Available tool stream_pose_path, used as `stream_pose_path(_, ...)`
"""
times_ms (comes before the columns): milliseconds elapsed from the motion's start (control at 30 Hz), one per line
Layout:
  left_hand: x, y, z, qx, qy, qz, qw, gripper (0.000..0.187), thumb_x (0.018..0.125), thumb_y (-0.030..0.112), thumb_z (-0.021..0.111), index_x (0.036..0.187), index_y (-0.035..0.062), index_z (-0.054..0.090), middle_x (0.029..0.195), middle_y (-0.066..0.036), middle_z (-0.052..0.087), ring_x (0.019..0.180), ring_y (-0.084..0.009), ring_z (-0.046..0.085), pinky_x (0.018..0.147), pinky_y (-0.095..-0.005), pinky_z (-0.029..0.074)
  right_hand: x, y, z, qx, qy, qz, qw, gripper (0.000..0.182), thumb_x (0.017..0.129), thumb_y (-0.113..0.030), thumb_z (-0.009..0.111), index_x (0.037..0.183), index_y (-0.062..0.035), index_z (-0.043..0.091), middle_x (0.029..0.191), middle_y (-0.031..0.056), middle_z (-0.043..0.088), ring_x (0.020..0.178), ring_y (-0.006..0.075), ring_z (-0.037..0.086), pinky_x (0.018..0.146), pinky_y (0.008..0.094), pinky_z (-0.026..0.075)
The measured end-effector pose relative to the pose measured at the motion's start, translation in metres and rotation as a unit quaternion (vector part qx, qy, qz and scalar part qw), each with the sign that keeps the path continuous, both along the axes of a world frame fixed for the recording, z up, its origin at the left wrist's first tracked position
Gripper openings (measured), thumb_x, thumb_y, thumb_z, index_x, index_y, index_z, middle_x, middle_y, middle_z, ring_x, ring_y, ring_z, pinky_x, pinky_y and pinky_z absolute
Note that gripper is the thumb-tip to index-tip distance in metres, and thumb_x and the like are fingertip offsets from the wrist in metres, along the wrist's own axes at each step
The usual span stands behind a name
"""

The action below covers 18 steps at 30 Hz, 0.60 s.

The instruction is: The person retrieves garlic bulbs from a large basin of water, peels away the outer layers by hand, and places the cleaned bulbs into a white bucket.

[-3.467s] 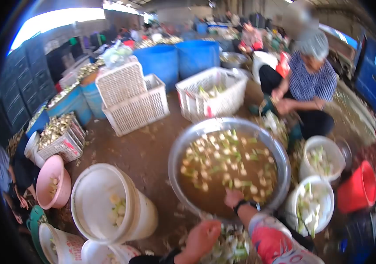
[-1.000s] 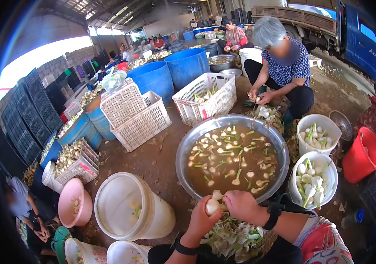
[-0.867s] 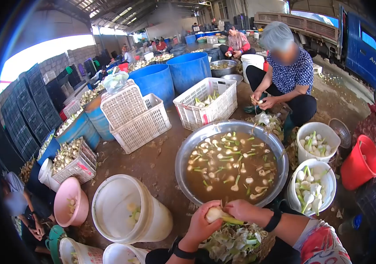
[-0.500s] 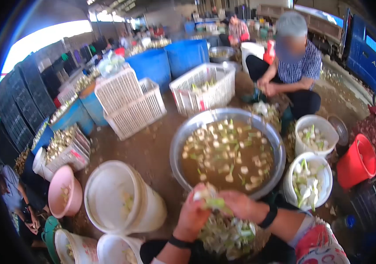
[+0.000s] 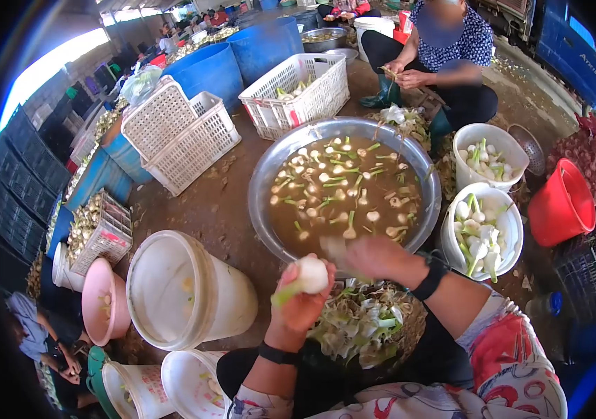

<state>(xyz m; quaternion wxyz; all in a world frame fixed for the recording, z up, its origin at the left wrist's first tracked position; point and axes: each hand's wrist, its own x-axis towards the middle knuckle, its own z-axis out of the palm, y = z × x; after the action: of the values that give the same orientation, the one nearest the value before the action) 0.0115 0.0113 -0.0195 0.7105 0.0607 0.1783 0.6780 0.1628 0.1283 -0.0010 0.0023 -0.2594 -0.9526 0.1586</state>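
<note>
A peeled white garlic bulb with a short green stem is in my left hand, its fingers wrapped round it. My right hand is beside it, near the front rim of a wide metal basin. Motion smears its fingers and a pale blur at their tips, so I cannot tell what they hold. Inside the basin, many trimmed garlic bulbs float in brown water. Below my hands, between my legs, lies a heap of garlic peelings.
White buckets of garlic and a red bucket stand at right. A lidded white bucket and a pink basin are at left. White crates and blue tubs lie beyond. Across the basin sits a co-worker.
My hands have parted: the left has moved slightly left and down with the garlic bulb, the right up and away. The view has tilted lower.
</note>
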Motion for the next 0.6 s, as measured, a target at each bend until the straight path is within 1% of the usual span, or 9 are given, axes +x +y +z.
stream_pose_path(33, 0.002, 0.002, 0.002, -0.08, -0.002, 0.089, 0.993, 0.032, 0.08, 0.029, 0.052, 0.097, 0.0022, 0.052, 0.093, -0.012, 0.057, 0.093, -0.0269, 0.052, 0.085, -0.0342, 0.044, 0.004, -0.014, -0.001, -0.019, -0.057, -0.033, 0.998, 0.036, 0.084, -0.034, 0.044, 0.075, -0.0022, 0.059, 0.067, 0.015, 0.058, 0.062, 0.0281, 0.058, 0.052, 0.0333, 0.044)
stream_pose_path(100, -0.003, 0.003, 0.005, -0.084, -0.002, 0.135, 0.987, 0.033, 0.082, 0.032, 0.05, 0.096, 0.003, 0.052, 0.091, -0.011, 0.057, 0.092, -0.0255, 0.053, 0.084, -0.0349, 0.043, -0.001, -0.034, 0.008, -0.036, -0.117, -0.059, 0.991, 0.038, 0.084, -0.036, 0.044, 0.075, -0.0016, 0.059, 0.066, 0.0148, 0.058, 0.063, 0.0277, 0.058, 0.052, 0.0333, 0.044)
stream_pose_path(133, -0.003, 0.002, 0.003, -0.09, -0.008, 0.177, 0.98, 0.034, 0.083, 0.035, 0.048, 0.096, 0.0038, 0.053, 0.089, -0.01, 0.058, 0.09, -0.024, 0.054, 0.083, -0.0355, 0.043, -0.01, -0.039, 0.01, -0.096, 0.044, -0.064, 0.992, 0.038, 0.083, -0.036, 0.044, 0.072, -0.0019, 0.057, 0.065, 0.0159, 0.057, 0.062, 0.0303, 0.057, 0.054, 0.0377, 0.044)
stream_pose_path(167, -0.006, 0.003, -0.007, -0.055, 0.014, 0.163, 0.985, 0.036, 0.084, 0.039, 0.045, 0.098, 0.0064, 0.052, 0.093, -0.008, 0.057, 0.089, -0.0212, 0.053, 0.082, -0.0355, 0.041, -0.018, -0.043, 0.01, -0.153, 0.205, -0.071, 0.964, 0.038, 0.081, -0.037, 0.044, 0.069, -0.0022, 0.056, 0.063, 0.017, 0.056, 0.061, 0.033, 0.056, 0.056, 0.042, 0.044)
stream_pose_path(200, -0.003, 0.002, -0.014, -0.054, 0.012, 0.162, 0.985, 0.036, 0.084, 0.039, 0.045, 0.098, 0.0064, 0.052, 0.093, -0.008, 0.057, 0.089, -0.0212, 0.053, 0.082, -0.0355, 0.041, -0.024, -0.045, 0.007, -0.152, 0.204, -0.072, 0.965, 0.038, 0.081, -0.037, 0.044, 0.069, -0.0022, 0.056, 0.063, 0.017, 0.056, 0.061, 0.033, 0.056, 0.056, 0.042, 0.044)
stream_pose_path(267, 0.006, 0.004, -0.021, -0.044, 0.009, 0.131, 0.99, 0.036, 0.084, 0.04, 0.045, 0.101, 0.0083, 0.051, 0.096, -0.006, 0.057, 0.089, -0.0198, 0.052, 0.083, -0.0348, 0.039, -0.031, -0.045, 0.0, -0.339, 0.193, -0.09, 0.916, 0.037, 0.082, -0.035, 0.044, 0.071, -0.001, 0.055, 0.063, 0.0174, 0.056, 0.062, 0.0331, 0.056, 0.057, 0.0408, 0.043)
stream_pose_path(433, 0.004, 0.001, -0.015, -0.112, 0.085, 0.13, 0.981, 0.03, 0.084, 0.032, 0.047, 0.104, 0.0096, 0.049, 0.105, -0.005, 0.054, 0.096, -0.0202, 0.05, 0.086, -0.0327, 0.037, -0.03, -0.041, -0.011, -0.26, 0.259, -0.146, 0.919, 0.032, 0.081, -0.027, 0.043, 0.067, -0.0001, 0.053, 0.059, 0.0159, 0.055, 0.06, 0.0325, 0.056, 0.057, 0.0396, 0.042)
stream_pose_path(533, 0.001, -0.001, -0.005, -0.091, 0.059, 0.113, 0.988, 0.028, 0.085, 0.027, 0.046, 0.106, 0.0098, 0.048, 0.108, -0.005, 0.052, 0.099, -0.0203, 0.05, 0.088, -0.0328, 0.036, -0.027, -0.034, -0.001, -0.391, 0.232, -0.2, 0.868, 0.03, 0.08, -0.025, 0.043, 0.067, 0.0004, 0.053, 0.058, 0.0165, 0.054, 0.06, 0.0335, 0.055, 0.057, 0.04, 0.042)
stream_pose_path(600, -0.002, -0.002, -0.003, -0.087, 0.07, 0.161, 0.981, 0.034, 0.084, 0.029, 0.049, 0.111, 0.0093, 0.046, 0.108, -0.006, 0.052, 0.104, -0.0179, 0.047, 0.087, -0.031, 0.037, -0.028, -0.037, 0.011, -0.381, 0.286, -0.162, 0.864, 0.027, 0.082, -0.021, 0.043, 0.065, -0.0013, 0.049, 0.051, 0.0089, 0.049, 0.045, 0.0178, 0.05, 0.045, 0.0304, 0.04)
